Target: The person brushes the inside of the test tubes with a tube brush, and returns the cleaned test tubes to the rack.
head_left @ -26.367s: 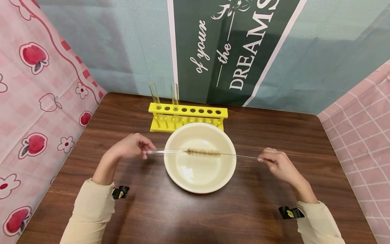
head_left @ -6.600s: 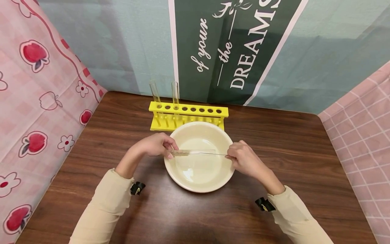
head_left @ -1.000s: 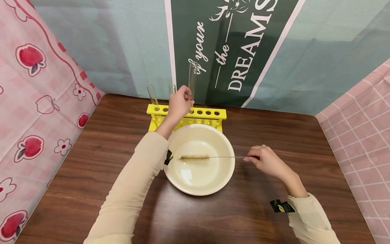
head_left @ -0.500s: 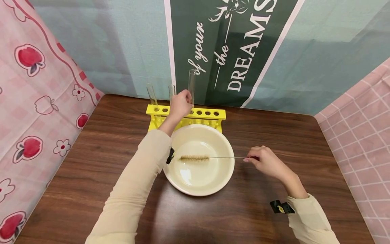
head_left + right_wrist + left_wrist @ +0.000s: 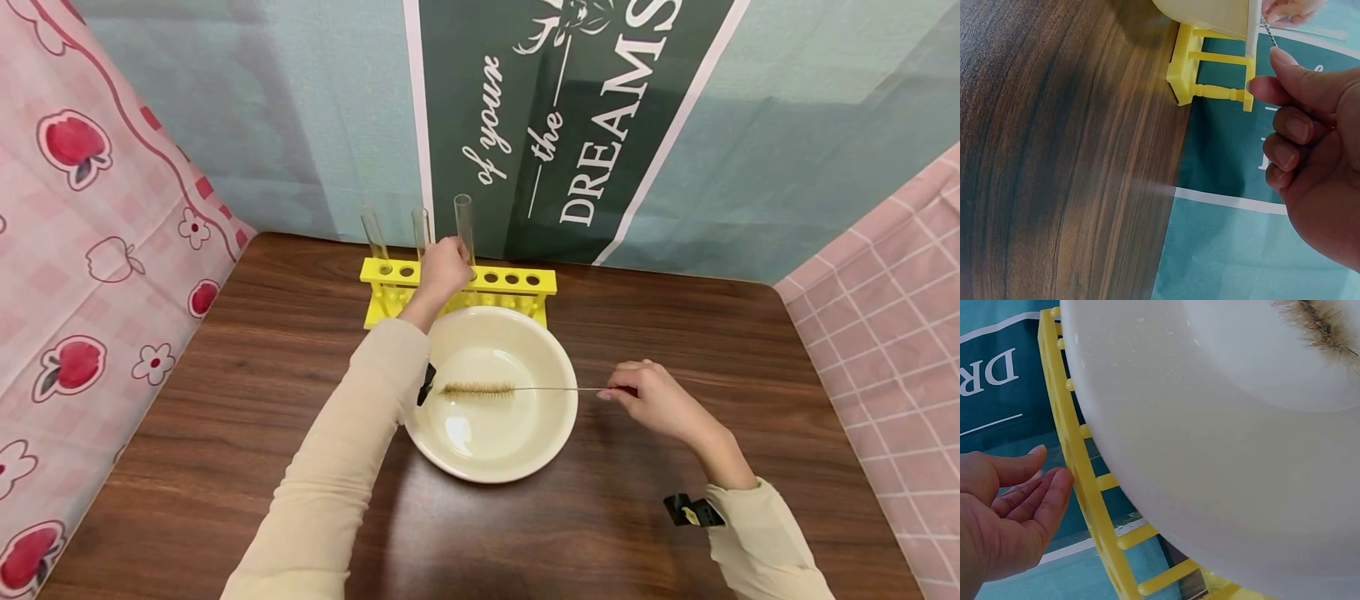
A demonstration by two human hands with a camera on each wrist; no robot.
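Observation:
In the head view my left hand is at the yellow test tube rack, its fingers around a clear glass test tube that stands in a hole near the rack's middle. The left wrist view has the thumb and fingers of this hand close against the rack's top bar; the glass between them is hard to see. My right hand pinches the thin wire handle of a test tube brush. The brush's tan bristles lie level over the cream basin. Twisted wire meets the thumb tip in the right wrist view.
Two more test tubes stand in the rack's left part, one at the far left and one partly behind my left hand. Directly in front of the rack sits the basin. A printed cloth hangs behind the wooden table.
Over the last second the left hand has lowered the third test tube into the rack, and it now leans slightly left. Earlier that tube was on the brush over the basin. The right hand stays put.

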